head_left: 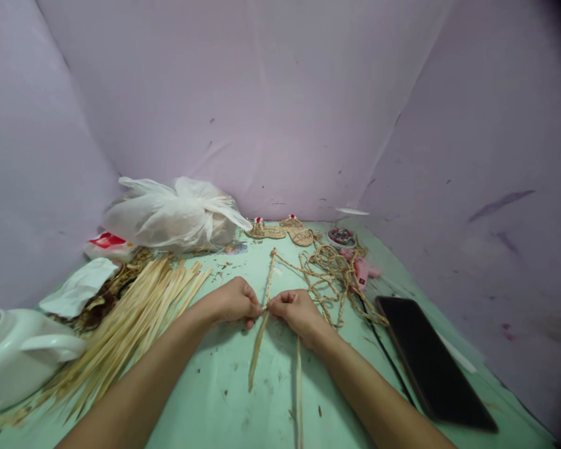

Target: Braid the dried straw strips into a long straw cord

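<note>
My left hand (237, 302) and my right hand (295, 312) meet over the middle of the table, each pinching the lower end of a thin braided cord (270, 277). The cord runs up from my fingertips to a bend on the tabletop, then off right into a loose tangle of braided rope (330, 271). One flat straw strip (257, 355) hangs below my fingers. A second, paler strip (300, 393) trails down from under my right hand toward the front edge. The exact crossing of the strips is hidden between the fingertips.
Left lie a bundle of straw strips (135, 312), a white pitcher (23, 355) and a white plastic bag (177, 215). Small woven sandals (266, 232) rest at the back. A pink glue gun (365, 273), a bowl (341, 237) and a dark tablet (432, 362) occupy the right.
</note>
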The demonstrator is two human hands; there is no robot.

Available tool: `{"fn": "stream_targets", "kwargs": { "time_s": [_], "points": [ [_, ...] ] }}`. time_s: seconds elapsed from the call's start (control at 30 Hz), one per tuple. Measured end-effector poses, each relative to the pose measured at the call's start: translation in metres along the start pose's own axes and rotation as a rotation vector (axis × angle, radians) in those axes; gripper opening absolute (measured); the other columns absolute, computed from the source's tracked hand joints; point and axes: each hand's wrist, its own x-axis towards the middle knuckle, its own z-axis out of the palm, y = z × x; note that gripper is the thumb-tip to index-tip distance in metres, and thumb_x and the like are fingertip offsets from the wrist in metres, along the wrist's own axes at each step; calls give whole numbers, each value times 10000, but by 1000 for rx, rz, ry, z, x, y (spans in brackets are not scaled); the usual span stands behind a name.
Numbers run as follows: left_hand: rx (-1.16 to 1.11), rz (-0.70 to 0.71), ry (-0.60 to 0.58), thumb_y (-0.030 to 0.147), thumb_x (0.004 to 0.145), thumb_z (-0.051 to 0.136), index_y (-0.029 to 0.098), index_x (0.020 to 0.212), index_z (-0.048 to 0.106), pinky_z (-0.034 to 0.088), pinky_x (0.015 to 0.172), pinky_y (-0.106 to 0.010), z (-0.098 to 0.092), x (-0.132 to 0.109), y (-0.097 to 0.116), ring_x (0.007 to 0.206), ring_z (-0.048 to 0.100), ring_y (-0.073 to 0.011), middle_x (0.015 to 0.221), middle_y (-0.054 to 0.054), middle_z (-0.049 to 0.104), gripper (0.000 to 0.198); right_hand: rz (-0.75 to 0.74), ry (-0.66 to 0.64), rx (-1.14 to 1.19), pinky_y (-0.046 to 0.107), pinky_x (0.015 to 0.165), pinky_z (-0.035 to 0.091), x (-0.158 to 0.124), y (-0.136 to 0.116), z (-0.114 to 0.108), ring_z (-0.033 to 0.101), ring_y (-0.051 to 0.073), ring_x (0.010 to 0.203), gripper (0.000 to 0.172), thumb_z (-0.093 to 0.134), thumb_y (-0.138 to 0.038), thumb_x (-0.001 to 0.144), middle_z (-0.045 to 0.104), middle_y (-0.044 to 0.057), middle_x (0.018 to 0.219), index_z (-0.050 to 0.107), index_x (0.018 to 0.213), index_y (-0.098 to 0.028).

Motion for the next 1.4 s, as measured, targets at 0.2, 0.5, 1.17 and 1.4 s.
{"fn": "stream_targets", "kwargs": {
  "time_s": [0.2,0.5,1.17,1.4],
  "points": [
    [206,-56,309,301,564,534,125,609,628,276,405,-203,-49,-9,-5,388,373,-73,528,-17,578,205,-6,7,-28,205,396,156,-2,0,2,239,37,372,116,535,-211,570,380,-58,390,513,484,-136],
    [568,-184,653,305,531,553,162,576,630,315,510,-227,-91,-20,-30,566,522,-155,553,-31,573,168,22,-18,-31,210,396,144,-4,-2,2,222,35,364,151,530,-216,584,342,-63,384,469,464,-148],
    [144,-23,288,181,484,527,145,483,536,239,400,-204,-59,-20,-8,389,349,-77,380,28,409,38,-1,-36,-25,207,393,144,-1,2,1,232,37,360,142,534,-240,581,354,-61,383,484,487,-147],
    [480,109,135,130,460,443,153,468,549,258,413,-206,-10,-8,-4,419,398,-96,424,5,474,109,-21,-26,-6,203,405,164,1,3,1,242,40,385,98,519,-181,556,381,-60,389,502,470,-137]
  ]
}}
